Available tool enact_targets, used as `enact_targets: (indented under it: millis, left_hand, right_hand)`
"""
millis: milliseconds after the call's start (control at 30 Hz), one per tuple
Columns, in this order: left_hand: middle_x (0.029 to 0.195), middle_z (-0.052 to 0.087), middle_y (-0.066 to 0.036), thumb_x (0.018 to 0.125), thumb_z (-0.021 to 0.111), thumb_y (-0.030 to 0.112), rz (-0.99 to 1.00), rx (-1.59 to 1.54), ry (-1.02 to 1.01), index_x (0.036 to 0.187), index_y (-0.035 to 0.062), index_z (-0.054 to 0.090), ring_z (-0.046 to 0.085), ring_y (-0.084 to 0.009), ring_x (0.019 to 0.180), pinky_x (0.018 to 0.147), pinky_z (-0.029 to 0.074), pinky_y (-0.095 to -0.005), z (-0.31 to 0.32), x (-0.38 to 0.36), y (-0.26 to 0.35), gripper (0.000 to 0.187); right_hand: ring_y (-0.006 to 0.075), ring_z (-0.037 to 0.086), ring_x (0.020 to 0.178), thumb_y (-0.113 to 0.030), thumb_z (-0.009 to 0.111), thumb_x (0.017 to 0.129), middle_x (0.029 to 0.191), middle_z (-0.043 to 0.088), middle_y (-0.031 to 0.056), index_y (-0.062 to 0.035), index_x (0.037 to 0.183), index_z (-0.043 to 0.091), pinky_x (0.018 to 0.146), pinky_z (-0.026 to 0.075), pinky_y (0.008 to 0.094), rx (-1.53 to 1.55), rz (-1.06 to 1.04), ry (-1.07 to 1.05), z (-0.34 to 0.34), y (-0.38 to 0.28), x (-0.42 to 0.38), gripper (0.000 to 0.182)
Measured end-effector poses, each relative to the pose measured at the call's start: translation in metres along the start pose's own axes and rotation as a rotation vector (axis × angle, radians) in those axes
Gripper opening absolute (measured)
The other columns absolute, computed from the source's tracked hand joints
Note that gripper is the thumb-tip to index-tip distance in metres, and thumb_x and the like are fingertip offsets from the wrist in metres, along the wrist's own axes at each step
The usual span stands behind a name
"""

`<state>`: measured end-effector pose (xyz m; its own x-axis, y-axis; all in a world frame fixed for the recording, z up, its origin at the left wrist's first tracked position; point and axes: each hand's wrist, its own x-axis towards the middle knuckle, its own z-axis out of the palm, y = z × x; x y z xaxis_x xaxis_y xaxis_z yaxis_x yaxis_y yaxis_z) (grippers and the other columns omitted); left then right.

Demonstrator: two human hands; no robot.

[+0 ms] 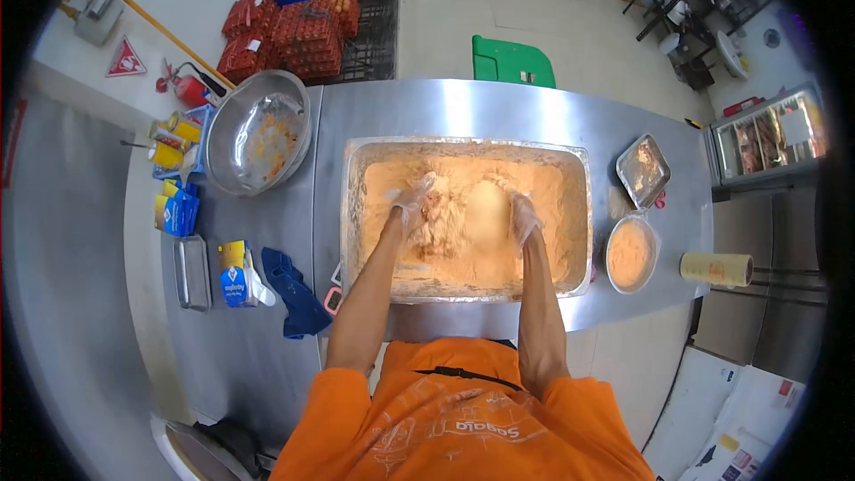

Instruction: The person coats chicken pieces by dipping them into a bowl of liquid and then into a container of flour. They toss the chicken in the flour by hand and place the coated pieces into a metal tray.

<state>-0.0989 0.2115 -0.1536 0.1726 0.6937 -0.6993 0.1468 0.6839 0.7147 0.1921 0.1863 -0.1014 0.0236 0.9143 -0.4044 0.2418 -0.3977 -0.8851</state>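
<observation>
A wide metal tray (583,214) of orange-tinted flour (552,178) stands on the steel table before me. Both my hands are inside it, in clear plastic gloves dusted with flour. On the left side, my left hand (414,199) has its fingers stretched out against a heap of lumpy flour-coated pieces (438,218), whose kind I cannot make out. Across from it, my right hand (524,212) lies open at the edge of a pale, motion-blurred mound of flour, its fingertips partly covered. Flour between the hands is smeared by movement.
A big metal bowl (303,138) with orange residue stands at left, near yellow-and-blue packets (233,276) and a blue cloth (294,294). On the right are a bowl of orange flour (629,254), a small metal tray (643,171) and a yellowish roll (717,269). Egg trays (298,40) are stacked beyond.
</observation>
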Motion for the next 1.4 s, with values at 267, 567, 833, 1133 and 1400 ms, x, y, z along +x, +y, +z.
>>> enact_targets:
  millis: [267, 567, 833, 1133, 1400]
  left_hand:
    - [0.149, 0.049, -0.028, 0.104, 0.035, 0.058, -0.117, 0.476, 0.309, 0.148, 0.0025, 0.049, 0.054, -0.0386, 0.135, 0.113, 0.042, -0.0458, 0.009, -0.083, 0.086, 0.072]
    - [0.156, 0.041, -0.026, 0.104, 0.035, 0.061, -0.097, 0.394, 0.322, 0.154, 0.0052, 0.040, 0.044, -0.0328, 0.143, 0.115, 0.040, -0.0416, 0.026, -0.085, -0.011, 0.075]
    - [0.155, 0.043, -0.026, 0.104, 0.036, 0.060, -0.160, 0.011, 0.231, 0.152, 0.0013, 0.043, 0.049, -0.0340, 0.139, 0.109, 0.045, -0.0429, 0.027, -0.080, 0.009, 0.076]
    - [0.133, 0.061, -0.031, 0.097, 0.054, 0.058, -0.072, 0.296, 0.512, 0.137, -0.0084, 0.055, 0.061, -0.0419, 0.125, 0.098, 0.052, -0.0493, -0.030, -0.079, 0.001, 0.078]
    - [0.140, 0.056, -0.030, 0.086, 0.060, 0.076, -0.138, 0.306, 0.076, 0.144, -0.0130, 0.047, 0.062, -0.0381, 0.120, 0.106, 0.048, -0.0556, 0.026, -0.076, 0.049, 0.107]
  right_hand:
    - [0.0386, 0.067, 0.102, -0.042, 0.061, 0.090, 0.110, 0.070, 0.0232, -0.0052, 0.117, 0.067, 0.093, 0.052, 0.0448, -0.589, 0.046, -0.018, 0.032, -0.119, -0.060, 0.046]
    - [0.0253, 0.063, 0.108, -0.044, 0.050, 0.103, 0.113, 0.069, 0.0101, -0.0074, 0.125, 0.065, 0.096, 0.049, 0.0357, -0.161, 0.446, -0.080, 0.013, -0.054, -0.046, 0.046]
    - [0.0301, 0.064, 0.094, -0.043, 0.048, 0.102, 0.099, 0.067, 0.0154, -0.0044, 0.109, 0.065, 0.084, 0.050, 0.0407, -0.303, 0.228, -0.064, 0.043, 0.009, -0.043, 0.043]
    - [0.0390, 0.068, 0.092, -0.038, 0.043, 0.104, 0.101, 0.068, 0.0275, 0.0041, 0.106, 0.064, 0.080, 0.052, 0.0477, -0.663, 0.196, 0.148, 0.006, -0.117, -0.012, 0.047]
    - [0.0382, 0.067, 0.112, -0.045, 0.043, 0.101, 0.121, 0.068, 0.0255, 0.0016, 0.114, 0.070, 0.094, 0.051, 0.0514, -0.598, 0.122, -0.073, 0.025, 0.024, 0.064, 0.055]
